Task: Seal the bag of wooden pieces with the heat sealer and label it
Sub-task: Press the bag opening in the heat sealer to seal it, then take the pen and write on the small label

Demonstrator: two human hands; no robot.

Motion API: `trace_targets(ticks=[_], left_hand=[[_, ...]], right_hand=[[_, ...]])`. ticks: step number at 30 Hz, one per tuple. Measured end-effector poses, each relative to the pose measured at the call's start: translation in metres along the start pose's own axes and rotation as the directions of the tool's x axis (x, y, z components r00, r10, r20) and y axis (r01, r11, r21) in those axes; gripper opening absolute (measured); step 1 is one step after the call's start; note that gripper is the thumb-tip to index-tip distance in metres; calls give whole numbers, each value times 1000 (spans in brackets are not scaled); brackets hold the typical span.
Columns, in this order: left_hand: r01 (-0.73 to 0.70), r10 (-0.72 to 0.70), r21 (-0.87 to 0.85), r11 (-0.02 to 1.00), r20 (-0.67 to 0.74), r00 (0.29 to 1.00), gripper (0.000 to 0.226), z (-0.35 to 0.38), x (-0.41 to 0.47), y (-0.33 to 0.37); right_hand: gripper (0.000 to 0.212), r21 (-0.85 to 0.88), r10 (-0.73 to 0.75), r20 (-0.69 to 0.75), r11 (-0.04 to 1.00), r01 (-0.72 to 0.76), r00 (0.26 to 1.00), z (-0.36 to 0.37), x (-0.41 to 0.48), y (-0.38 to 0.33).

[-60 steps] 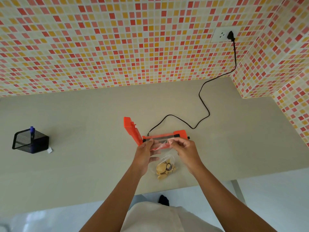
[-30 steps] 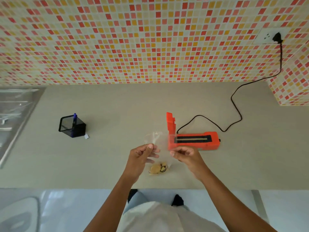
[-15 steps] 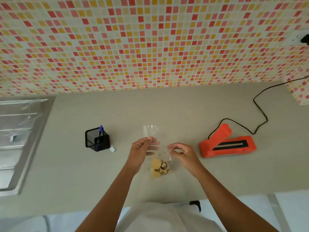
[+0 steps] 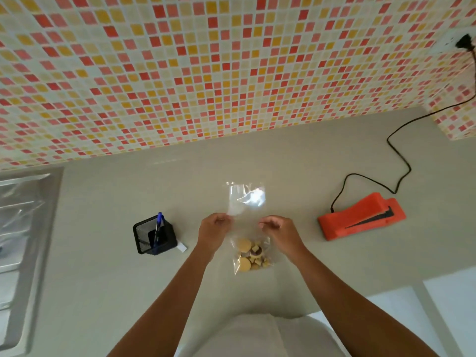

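Observation:
A clear plastic bag [image 4: 246,199] with wooden pieces [image 4: 251,255] in its bottom lies on the beige counter [image 4: 322,256] in front of me. My left hand [image 4: 213,231] pinches the bag's left edge at mid-height. My right hand [image 4: 279,231] pinches its right edge. The bag's empty top sticks up beyond my fingers. The orange heat sealer [image 4: 360,216] sits to the right, its lid nearly down, apart from both hands. A small white label [image 4: 181,247] lies beside the pen holder.
A black mesh pen holder [image 4: 154,235] with a blue pen [image 4: 159,224] stands to the left. The sealer's black cord [image 4: 396,161] runs to a wall socket [image 4: 461,42] at top right. A metal sink [image 4: 20,228] fills the far left. The counter edge is close to me.
The bag came away from the sealer and moved left to the counter in front of me. The sealer's lid dropped from upright to nearly closed. My view swung left.

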State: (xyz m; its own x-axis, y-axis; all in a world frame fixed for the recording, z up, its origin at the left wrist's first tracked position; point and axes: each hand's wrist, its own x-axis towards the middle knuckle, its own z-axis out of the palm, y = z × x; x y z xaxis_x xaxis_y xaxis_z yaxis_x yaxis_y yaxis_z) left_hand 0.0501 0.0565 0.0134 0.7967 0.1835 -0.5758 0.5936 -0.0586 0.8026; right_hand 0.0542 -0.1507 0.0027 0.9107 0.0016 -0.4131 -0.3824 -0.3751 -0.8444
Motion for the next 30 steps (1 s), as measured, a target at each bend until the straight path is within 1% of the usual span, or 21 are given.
trace_targets(ticks=[2,5,9,11,15,20,22,24,25,27,30], left_hand=[[23,-25,115,993,16,1000,12,2,12,-9],[-6,-1,293,956,25,1000,12,6,24,-16],[-6,19,431,902,-28,999,5,13,32,-17],[1,24,470,883,-46,999,5,14,32,-17],[21,26,477,879,-91,996,7,19,30,-17],[58,10,436,898,-151,988,4,25,16,-12],[84,-13,442,893,-160,987,10,25,9,-9],[100,-22,450,887,-175,984,19,22,2,-5],[95,-11,447,890,-187,982,23,19,-2,-3],[24,77,454,891,-204,976,25,10,-12,3],[-105,244,486,868,-233,941,18,-11,-33,15]], right_hand=[[14,-19,30,-27,999,-30,999,2,8,1],[11,-87,59,-72,994,-65,996,5,19,4],[11,-188,77,-132,977,-101,988,9,27,5],[13,-236,75,-143,966,-108,987,10,28,4],[18,-303,93,-153,943,-137,984,8,31,4],[22,-306,108,-147,940,-149,983,5,33,4],[24,-293,111,-138,945,-148,984,4,30,2],[32,-288,82,-145,950,-121,986,3,28,-1],[37,-293,50,-157,951,-95,986,3,26,-3],[40,-300,-36,-175,954,-19,984,4,21,-8],[36,-246,-136,-140,964,99,981,11,11,-21]])
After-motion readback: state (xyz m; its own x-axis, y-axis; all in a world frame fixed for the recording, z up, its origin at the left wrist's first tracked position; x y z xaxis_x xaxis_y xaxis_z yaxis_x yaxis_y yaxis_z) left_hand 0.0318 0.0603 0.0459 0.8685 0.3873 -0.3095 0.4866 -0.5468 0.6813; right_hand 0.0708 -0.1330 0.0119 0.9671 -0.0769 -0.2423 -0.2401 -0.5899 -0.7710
